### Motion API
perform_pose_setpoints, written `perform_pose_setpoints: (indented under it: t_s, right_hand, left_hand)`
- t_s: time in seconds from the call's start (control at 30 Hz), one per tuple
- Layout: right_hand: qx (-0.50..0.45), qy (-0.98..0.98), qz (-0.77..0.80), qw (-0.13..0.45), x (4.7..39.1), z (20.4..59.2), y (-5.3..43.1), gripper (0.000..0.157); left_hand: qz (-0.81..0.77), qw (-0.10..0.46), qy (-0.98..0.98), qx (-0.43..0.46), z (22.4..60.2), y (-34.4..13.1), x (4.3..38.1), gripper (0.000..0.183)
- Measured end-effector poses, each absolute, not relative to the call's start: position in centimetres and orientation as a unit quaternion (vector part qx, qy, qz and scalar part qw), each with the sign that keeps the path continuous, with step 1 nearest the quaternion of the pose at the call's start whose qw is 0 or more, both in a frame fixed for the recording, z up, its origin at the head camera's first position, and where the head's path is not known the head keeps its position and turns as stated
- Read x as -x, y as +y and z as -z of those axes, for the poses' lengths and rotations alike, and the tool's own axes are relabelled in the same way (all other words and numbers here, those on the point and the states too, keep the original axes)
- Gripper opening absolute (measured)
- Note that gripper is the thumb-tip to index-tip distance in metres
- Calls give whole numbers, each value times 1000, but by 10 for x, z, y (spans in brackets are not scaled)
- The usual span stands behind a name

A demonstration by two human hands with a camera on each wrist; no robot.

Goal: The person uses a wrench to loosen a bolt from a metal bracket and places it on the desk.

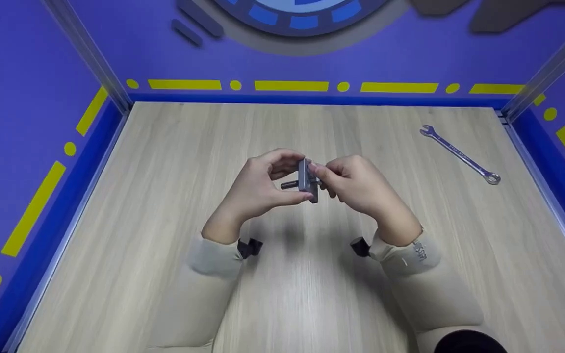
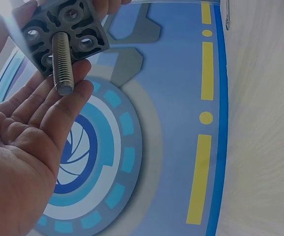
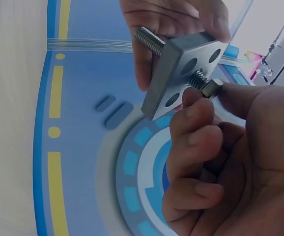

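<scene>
Fingers of the left hand (image 1: 258, 185) grip the plate (image 1: 303, 175) by opposite edges, the thumb at 6 o'clock and the fingertips at 12; those of the right hand (image 1: 358, 184) pinch the head of the bolt (image 3: 213, 88) on the 3 o'clock side. Plate and bolt are held above the table (image 1: 165, 196), at the centre of the clock, between the hands. The bolt runs through the middle hole, its threaded end sticking out toward 9 o'clock; its head stands off the plate, with thread bare between them.

The likeliest trouble is the plate twisting as the bolt turns, since only its edges are held. If the hole is threaded, which I cannot tell, a tilted bolt could bind or cross its thread. If it is plain, the bolt might slide back out once the right fingers let go. A slip of the left fingers could drop everything onto the table.

Near 3 o'clock, well apart from the hands, lies a wrench (image 1: 461, 156), forked end toward 10, ring end toward 4. Its shank carries marks too small to read. Dark lettering on the right cuff (image 1: 420, 251) is also too unclear to make out. No brand is legible.
</scene>
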State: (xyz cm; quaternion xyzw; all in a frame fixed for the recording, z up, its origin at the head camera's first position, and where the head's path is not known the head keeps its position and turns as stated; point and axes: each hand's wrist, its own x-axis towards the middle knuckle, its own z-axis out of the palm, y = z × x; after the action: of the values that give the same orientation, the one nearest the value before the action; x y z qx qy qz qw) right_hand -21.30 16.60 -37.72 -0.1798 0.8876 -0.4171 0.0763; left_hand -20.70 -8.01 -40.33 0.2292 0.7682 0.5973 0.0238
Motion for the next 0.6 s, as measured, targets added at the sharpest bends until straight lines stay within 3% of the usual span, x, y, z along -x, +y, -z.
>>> perform_pose_setpoints:
  t_s: [0.27,0.47,0.6]
  right_hand:
    - [254,872,418,22,210,375,172,11]
    - [372,823,425,-61,211,378,174,18]
    - [385,819,420,-71,212,377,175,24]
  left_hand:
    - [-599,25,767,-228,402,-82,208,68]
    - [-616,28,755,-222,400,-84,208,68]
    - [-613,27,758,-222,399,-85,207,69]
